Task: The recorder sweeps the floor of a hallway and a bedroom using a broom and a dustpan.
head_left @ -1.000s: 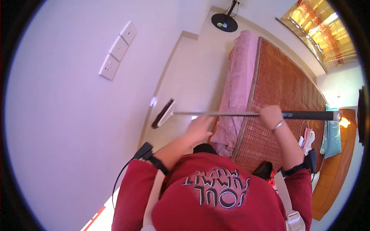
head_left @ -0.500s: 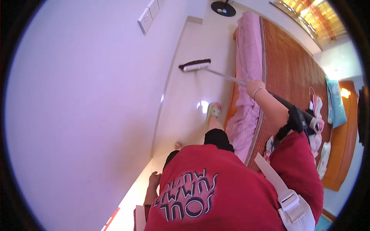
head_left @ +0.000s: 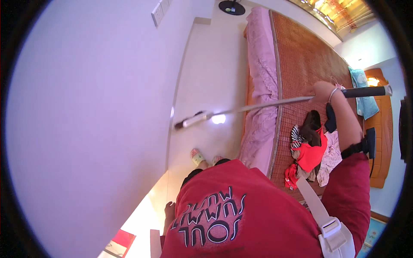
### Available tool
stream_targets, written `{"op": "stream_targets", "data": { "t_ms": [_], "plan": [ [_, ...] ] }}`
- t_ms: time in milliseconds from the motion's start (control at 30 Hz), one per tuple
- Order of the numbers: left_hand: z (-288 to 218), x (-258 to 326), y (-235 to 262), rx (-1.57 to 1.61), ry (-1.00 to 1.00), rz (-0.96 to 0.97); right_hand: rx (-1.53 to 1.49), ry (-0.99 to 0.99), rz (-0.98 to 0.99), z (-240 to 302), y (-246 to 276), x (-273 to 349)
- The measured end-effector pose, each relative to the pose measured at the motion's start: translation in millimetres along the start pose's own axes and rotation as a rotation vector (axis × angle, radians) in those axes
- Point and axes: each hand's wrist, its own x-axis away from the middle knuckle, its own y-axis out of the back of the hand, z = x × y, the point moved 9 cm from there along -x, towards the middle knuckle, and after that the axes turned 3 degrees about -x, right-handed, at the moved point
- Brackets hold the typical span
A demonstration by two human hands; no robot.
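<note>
One broom (head_left: 266,104) spans the middle of the view, its single white broom head (head_left: 195,120) on the wall side and its black grip (head_left: 365,91) above the bed (head_left: 307,47). Of the two hands, the right hand (head_left: 322,91) carries it, fingers wrapped around the gray shaft beside the grip; the left hand (head_left: 170,210) is low at the person's side, well apart from the broom, and whether its fingers are loose or clenched cannot be told. Two slippers (head_left: 197,156) stand on the floor (head_left: 206,73), nearer the person than the broom head. One heap of clothes (head_left: 310,155) lies on the bed, at least four pieces: red, dark brown, striped, pale pink. Edges: the wall (head_left: 99,107) bounds the floor strip on the left, the pink bedspread (head_left: 260,56) on the right; the shaft crosses above the bedspread. Open room runs lengthwise beyond the broom head toward one round black base (head_left: 232,7); sideways, the head lies near the wall, and contact between its bristles and the floor cannot be judged.
</note>
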Motion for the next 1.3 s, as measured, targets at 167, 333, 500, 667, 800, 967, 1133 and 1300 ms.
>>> {"op": "stream_targets", "data": {
  "t_ms": [167, 333, 500, 667, 800, 967, 1133, 1300],
  "plan": [
    [53, 83, -13, 0.150, 0.178, 0.005, 0.158, -0.149, 0.014, -50, -29, -51],
    [123, 124, -47, 0.275, 0.197, -0.032, 0.331, -0.160, -0.088, 12, -61, -106],
    [125, 155, -53, 0.263, 0.210, -0.092, 0.388, -0.004, -0.007, 18, -99, -100],
    [83, 188, -38, 0.269, 0.250, -0.091, 0.396, 0.038, 0.208, 30, -128, -56],
    [67, 187, -24, 0.314, 0.139, -0.072, 0.341, 0.052, 0.245, 44, -138, -24],
    [124, 177, -6, 0.386, 0.118, -0.081, 0.239, -0.073, 0.396, 120, -149, 45],
    [283, 142, -12, 0.573, 0.173, -0.050, 0.363, 0.076, 0.303, 170, -225, 61],
    [333, 122, 69, 0.543, 0.176, -0.118, 0.456, 0.087, 0.376, 256, -262, 109]
  ]
}}
